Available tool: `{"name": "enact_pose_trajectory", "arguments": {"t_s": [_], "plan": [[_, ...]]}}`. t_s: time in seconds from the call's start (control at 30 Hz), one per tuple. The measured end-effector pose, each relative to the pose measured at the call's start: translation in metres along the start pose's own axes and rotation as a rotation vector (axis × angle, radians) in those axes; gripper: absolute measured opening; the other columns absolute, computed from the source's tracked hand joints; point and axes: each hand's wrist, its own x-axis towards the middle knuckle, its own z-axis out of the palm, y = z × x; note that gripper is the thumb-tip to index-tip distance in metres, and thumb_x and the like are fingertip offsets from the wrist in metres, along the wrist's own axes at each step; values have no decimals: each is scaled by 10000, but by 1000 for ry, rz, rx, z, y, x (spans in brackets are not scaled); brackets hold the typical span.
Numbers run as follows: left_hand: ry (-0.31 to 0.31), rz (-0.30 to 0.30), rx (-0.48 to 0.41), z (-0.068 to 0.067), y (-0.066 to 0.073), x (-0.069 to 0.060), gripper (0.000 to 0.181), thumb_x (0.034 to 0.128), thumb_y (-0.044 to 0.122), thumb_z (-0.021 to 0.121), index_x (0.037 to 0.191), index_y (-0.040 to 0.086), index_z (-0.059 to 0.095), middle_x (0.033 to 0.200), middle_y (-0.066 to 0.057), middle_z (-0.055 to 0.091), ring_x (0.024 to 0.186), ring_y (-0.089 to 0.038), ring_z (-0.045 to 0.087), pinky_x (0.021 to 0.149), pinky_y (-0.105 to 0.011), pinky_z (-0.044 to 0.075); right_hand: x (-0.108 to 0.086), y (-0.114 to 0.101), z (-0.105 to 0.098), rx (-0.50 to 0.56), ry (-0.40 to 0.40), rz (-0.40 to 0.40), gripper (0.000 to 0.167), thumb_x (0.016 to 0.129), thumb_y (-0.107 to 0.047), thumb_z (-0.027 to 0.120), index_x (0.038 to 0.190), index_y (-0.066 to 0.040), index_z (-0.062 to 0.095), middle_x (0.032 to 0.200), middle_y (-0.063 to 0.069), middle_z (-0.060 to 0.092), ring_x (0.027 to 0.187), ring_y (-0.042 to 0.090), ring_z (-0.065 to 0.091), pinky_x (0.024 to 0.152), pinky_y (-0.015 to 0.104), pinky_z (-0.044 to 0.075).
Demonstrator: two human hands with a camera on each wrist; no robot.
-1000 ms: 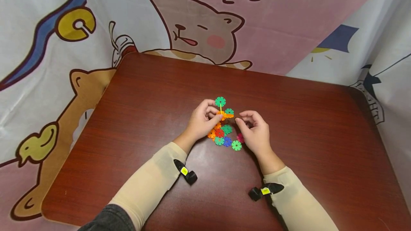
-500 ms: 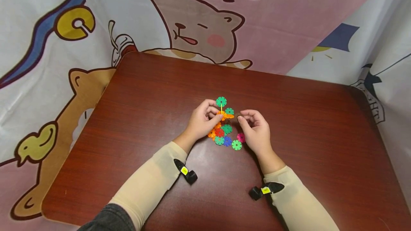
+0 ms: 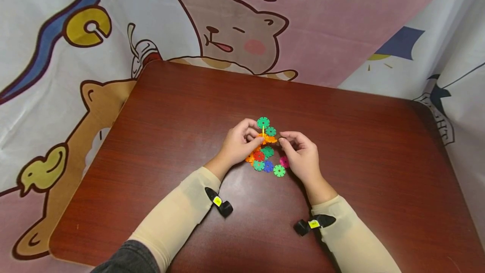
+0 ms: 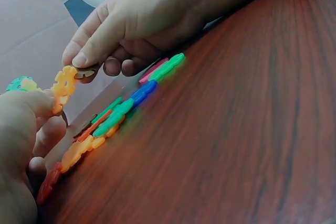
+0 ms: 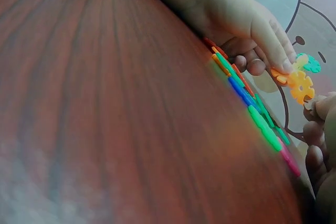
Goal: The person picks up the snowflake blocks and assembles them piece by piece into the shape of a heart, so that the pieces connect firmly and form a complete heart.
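Note:
Between thumb and fingers my left hand (image 3: 240, 140) pinches a small cluster of notched plastic discs. Orange discs (image 3: 270, 139) form its middle, and a yellow disc (image 3: 263, 130), seen edge-on, links up to a green disc (image 3: 263, 122). Facing it, my right hand (image 3: 303, 153) pinches a brown notched disc (image 4: 86, 72) between thumb and index finger. In both wrist views this brown disc meets the edge of an orange disc (image 5: 301, 86); whether their slots are engaged I cannot tell. Most of the brown disc is hidden by the fingers.
Loose discs lie on the table below the hands: a red disc (image 3: 259, 156), a blue disc (image 3: 268, 166), a light green disc (image 3: 279, 170), a magenta disc (image 3: 284, 162) and several others. The brown wooden table (image 3: 182, 104) reaches a printed curtain (image 3: 322, 24) behind.
The cluster in my left hand has shifted slightly right and toward me, its green top disc lower. My right hand has moved a little left again, closer to the orange discs.

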Motion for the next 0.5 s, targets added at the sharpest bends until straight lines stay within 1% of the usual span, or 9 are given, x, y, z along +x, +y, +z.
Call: {"name": "enact_pose_trajectory", "arguments": {"t_s": [0.1,0.23,0.4,0.5], "plan": [[-10,-17,-7,0,1,0,275,922,51,821,1128,31,640,872,-49,777,701,-105,691,677,-250,539,0,0,-1,14,-13,-9,121,956,16,781,1076,24,788,771,173,713,667,102,636,633,175,528],[-20,-29,-11,-1,2,0,261,927,59,824,1124,38,654,866,-38,775,676,-100,681,650,-249,536,1,0,-2,36,-25,-11,115,946,43,779,1061,42,788,765,187,706,652,88,641,626,167,533],[-26,-23,-2,-1,2,0,265,927,61,826,1124,35,650,857,-43,774,671,-100,684,650,-255,551,1,1,-1,54,-32,5,126,959,35,770,1081,66,770,793,214,719,660,137,668,647,181,557],[-37,-17,18,-1,2,0,319,925,75,833,1170,32,633,858,-44,774,679,-96,692,668,-262,569,1,2,0,69,-33,14,150,968,32,760,1110,80,750,816,238,723,673,164,685,663,196,573]]}}
